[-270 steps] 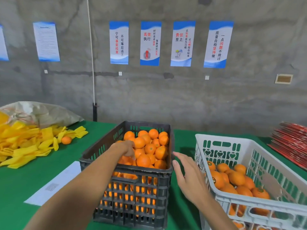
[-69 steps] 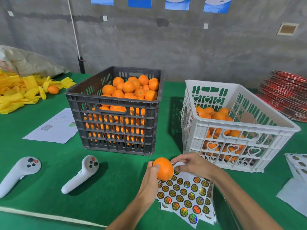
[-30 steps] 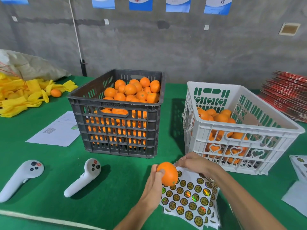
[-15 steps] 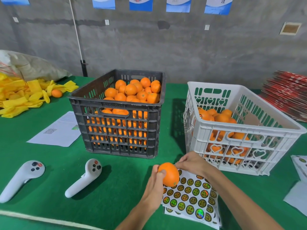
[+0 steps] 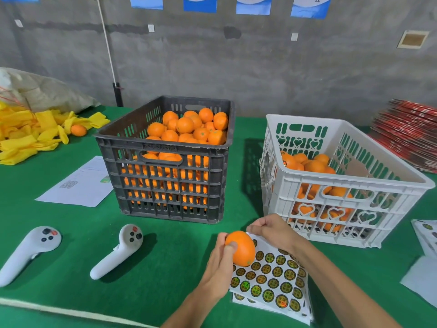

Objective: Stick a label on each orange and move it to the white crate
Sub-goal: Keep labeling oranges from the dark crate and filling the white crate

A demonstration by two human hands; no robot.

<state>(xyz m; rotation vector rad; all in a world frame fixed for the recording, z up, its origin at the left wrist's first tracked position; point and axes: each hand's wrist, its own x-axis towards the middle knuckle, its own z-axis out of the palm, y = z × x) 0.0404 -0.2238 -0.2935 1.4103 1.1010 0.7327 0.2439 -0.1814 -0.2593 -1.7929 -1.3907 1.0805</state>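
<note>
Two hands meet low in the near middle of the green table [image 5: 179, 261]: the left hand [image 5: 218, 268] grips an orange [image 5: 241, 248] from its left side, fingers curled round it with the thumb pressed on the near face, holding it just above a sheet of round labels [image 5: 272, 278]. The right hand [image 5: 272, 233] pinches the far top edge of that sheet, its fingers bent over the paper right beside the orange. The sheet lies on top of at least one more like it, whose edge shows beneath on the near side. Just to the far right of the hands stands the white crate [image 5: 343, 185], partly filled with oranges, heart-shaped openings cut in its walls. To the left of it, well apart from it, stands the dark crate [image 5: 165, 183], heaped with oranges almost to the rim. Near left on the table lie two white handheld controllers [image 5: 118, 250], side by side and apart from each other. Farther left, a printed paper [image 5: 80, 185] rests beside the dark crate. At the far left lies a pile of yellow foam sleeves [image 5: 26, 136] with a single loose orange [image 5: 78, 130] at its right edge, and a pale sack [image 5: 47, 93] behind them. At the right edge lie more label sheets [image 5: 425, 235], and far right a stack of red flat cartons [image 5: 411, 136].
</note>
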